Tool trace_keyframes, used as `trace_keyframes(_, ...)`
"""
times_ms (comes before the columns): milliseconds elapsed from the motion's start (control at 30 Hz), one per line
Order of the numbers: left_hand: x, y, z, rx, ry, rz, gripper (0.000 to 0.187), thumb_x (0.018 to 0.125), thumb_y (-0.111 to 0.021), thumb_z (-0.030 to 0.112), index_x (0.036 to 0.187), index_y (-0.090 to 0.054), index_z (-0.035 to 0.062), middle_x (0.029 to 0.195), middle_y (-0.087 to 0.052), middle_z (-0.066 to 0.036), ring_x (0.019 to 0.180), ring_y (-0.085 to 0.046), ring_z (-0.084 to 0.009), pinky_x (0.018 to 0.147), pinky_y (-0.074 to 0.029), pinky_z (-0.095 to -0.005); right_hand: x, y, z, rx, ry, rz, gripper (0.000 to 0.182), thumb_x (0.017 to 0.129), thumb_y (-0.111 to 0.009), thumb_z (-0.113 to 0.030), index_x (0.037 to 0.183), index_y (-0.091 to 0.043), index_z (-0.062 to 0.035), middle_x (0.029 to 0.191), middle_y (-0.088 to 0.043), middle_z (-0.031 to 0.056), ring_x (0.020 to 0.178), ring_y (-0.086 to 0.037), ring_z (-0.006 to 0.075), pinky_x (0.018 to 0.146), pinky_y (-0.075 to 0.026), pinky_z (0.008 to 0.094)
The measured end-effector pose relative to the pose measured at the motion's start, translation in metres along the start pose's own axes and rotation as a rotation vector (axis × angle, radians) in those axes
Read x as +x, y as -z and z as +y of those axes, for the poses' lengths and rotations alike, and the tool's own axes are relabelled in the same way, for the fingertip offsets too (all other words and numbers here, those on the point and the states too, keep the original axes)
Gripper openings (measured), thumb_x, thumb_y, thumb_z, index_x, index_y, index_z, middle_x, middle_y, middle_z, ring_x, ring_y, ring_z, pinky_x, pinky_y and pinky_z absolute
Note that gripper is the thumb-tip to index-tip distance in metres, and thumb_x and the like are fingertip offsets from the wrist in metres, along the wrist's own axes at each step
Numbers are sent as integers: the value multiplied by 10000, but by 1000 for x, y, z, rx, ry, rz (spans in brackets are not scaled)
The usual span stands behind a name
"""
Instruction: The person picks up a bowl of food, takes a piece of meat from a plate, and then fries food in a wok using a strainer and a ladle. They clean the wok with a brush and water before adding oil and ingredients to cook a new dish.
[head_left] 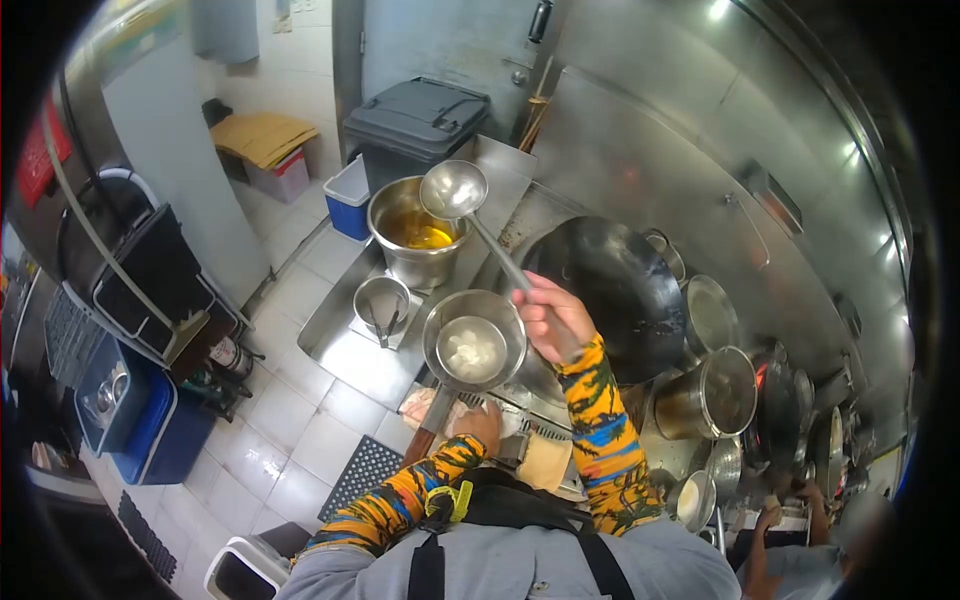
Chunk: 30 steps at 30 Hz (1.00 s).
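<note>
My right hand (556, 318) is wrapped around the handle of a steel ladle (453, 188), whose bowl hangs over the rim of a steel pot (407, 262) holding yellow oil. My left hand (478, 427) is low in front of me, closed on a pale cloth (497, 414); its fingertips are partly hidden. Just left of that hand runs the wooden handle (435, 420) of a deep steel pan (432, 335). White slices (472, 352) lie in liquid in this pan. To the right of my right hand sits a large black wok (620, 300).
A small steel pot (381, 304) stands on the steel counter (345, 355). On the right are a stockpot (712, 395), more pans, and another person's hands (770, 515). A grey bin (420, 115) stands behind; blue tubs (150, 430) are on the left.
</note>
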<state>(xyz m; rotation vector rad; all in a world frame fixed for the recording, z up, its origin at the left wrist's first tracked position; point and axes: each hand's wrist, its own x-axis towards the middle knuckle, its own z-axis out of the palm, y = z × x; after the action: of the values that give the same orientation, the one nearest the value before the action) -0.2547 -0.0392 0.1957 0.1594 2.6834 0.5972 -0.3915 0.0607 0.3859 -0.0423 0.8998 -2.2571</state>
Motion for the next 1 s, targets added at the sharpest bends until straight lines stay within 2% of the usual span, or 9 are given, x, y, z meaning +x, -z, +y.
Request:
trace_keyframes(167, -1, -53, -12, 318, -130, 220, 509, 800, -590, 203, 1267, -459, 49, 1002, -623, -215, 876, -643, -313, 625, -528, -414, -90, 19, -20, 429, 63, -188, 468, 921, -441, -40, 1371, -328, 24, 1044, -529, 172, 691, -530, 112, 524, -499, 238)
trace_keyframes(300, 0, -64, -14, 371, -88, 260, 471, 851, -522, 235, 1293, -452, 88, 1042, -602, -167, 846, -629, -299, 677, -518, -428, -135, 24, -62, -168, 209, 176, 447, 900, -494, -29, 1329, -378, 17, 914, -582, 137, 558, -533, 103, 442, -475, 221)
trace_keyframes(367, -3, -66, -12, 357, -76, 189, 514, 856, -513, 214, 1344, -408, 93, 1137, -550, -199, 932, -604, -313, 734, -508, -437, -122, 74, -84, -311, 215, 118, 376, 880, -534, -29, 1245, -450, 1, 871, -605, 102, 540, -546, 87, 424, -456, 217)
trace_keyframes(433, -9, -61, -1, 406, -50, 149, 596, 840, -539, 204, 1392, -347, 85, 1231, -488, -221, 1036, -561, -332, 776, -498, -441, -122, 107, -74, -242, 401, 318, 405, 864, -556, -16, 1256, -457, 1, 792, -608, 90, 518, -547, 106, 416, -452, 247)
trace_keyframes(500, -15, -43, 7, 387, -17, 10, 726, 797, -605, 234, 1422, -268, 81, 1321, -417, -236, 1109, -529, -360, 844, -487, -442, -141, 121, -31, -600, 554, 645, 502, 827, -552, 7, 1315, -437, 28, 638, -540, 39, 456, -521, 131, 420, -460, 280)
trace_keyframes(633, -19, -31, 19, 370, 47, -124, 840, 768, -651, 295, 1444, -201, 80, 1394, -344, -236, 1198, -478, -378, 966, -424, -459, -205, 134, 30, -846, 471, 1025, 674, 806, -561, -74, 1438, -328, -37, 776, -631, 135, 574, -617, 213, 544, -508, 354)
trace_keyframes(833, 19, 13, 81, 96, -636, 543, 459, 798, -605, 191, 1218, -547, 14, 1182, -572, -195, 1069, -527, -374, 872, -427, -480, -247, 180, 57, -1698, 424, 961, 689, 786, -556, -137, 1428, -332, -24, 988, -604, 288, 970, -568, 427, 857, -464, 445)
trace_keyframes(967, 61, 49, 130, 243, -840, 776, 339, 837, -563, 210, 1134, -621, 57, 1083, -638, -153, 963, -603, -312, 831, -458, -439, -249, 144, 67, -1557, 123, 985, 640, 763, -543, -105, 1387, -406, -65, 870, -628, 234, 788, -619, 389, 686, -507, 474)
trace_keyframes(1000, 70, 52, 134, 340, -854, 653, 290, 855, -549, 223, 1078, -648, 66, 1004, -661, -136, 890, -626, -294, 771, -484, -419, -248, 152, 81, -1594, 231, 950, 614, 769, -558, -134, 1367, -429, -74, 846, -629, 220, 756, -622, 382, 656, -512, 467)
